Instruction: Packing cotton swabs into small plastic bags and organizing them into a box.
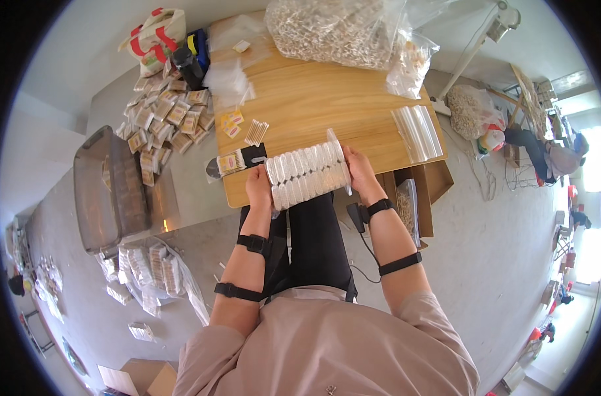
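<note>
Between both hands, in front of my lap at the table's near edge, is a clear plastic bag of white bundles (307, 175). Its bundles lie side by side in two rows, with dark spots along the line between them. My left hand (259, 188) is closed on the bag's left end; my right hand (360, 170) grips the right end, where loose film sticks up. Just left of the bag, a small labelled packet (232, 162) rests on a black holder. A few thin sticks (256, 132) and yellow-white cards (232, 123) lie beyond my left hand.
Large clear bags of cotton swabs (333, 33) sit at the table's far side. Flat plastic bags (416, 134) lie at the right edge, above an open carton (439, 188). Left are heaped packets (171, 119), a grey bin (105, 191) and packed bundles (148, 267) on the floor.
</note>
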`<state>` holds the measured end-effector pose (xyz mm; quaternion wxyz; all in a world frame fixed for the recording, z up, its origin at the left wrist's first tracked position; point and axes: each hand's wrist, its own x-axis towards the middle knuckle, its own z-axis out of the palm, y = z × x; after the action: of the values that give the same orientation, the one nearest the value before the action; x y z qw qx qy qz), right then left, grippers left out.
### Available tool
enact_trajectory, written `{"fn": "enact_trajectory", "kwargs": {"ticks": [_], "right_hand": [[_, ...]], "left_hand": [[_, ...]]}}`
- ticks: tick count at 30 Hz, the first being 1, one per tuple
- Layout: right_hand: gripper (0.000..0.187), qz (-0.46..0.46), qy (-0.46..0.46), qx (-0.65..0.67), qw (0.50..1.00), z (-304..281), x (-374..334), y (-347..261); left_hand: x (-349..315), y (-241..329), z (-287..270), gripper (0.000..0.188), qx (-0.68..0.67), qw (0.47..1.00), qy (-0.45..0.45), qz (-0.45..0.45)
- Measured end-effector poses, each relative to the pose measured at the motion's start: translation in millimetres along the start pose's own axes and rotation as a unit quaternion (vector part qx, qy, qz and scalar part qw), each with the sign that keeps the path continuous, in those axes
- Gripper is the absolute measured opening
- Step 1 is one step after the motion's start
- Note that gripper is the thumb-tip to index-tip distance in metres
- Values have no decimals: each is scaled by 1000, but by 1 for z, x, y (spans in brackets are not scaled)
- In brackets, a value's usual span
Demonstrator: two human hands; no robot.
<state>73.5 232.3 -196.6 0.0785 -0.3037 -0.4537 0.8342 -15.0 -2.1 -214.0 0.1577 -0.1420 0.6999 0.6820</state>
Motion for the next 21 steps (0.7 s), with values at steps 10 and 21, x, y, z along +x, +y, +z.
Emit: {"fn": "enact_trajectory", "kwargs": {"ticks": [10, 21], "right_hand": [[27, -4, -3, -145, 989, 8, 3, 13], [23, 93, 20, -4, 995, 27, -13, -3]], "left_hand": [[10, -22, -19, 24, -152, 986, -63, -34], [4, -10, -23, 28, -228, 963, -120, -76]]}}
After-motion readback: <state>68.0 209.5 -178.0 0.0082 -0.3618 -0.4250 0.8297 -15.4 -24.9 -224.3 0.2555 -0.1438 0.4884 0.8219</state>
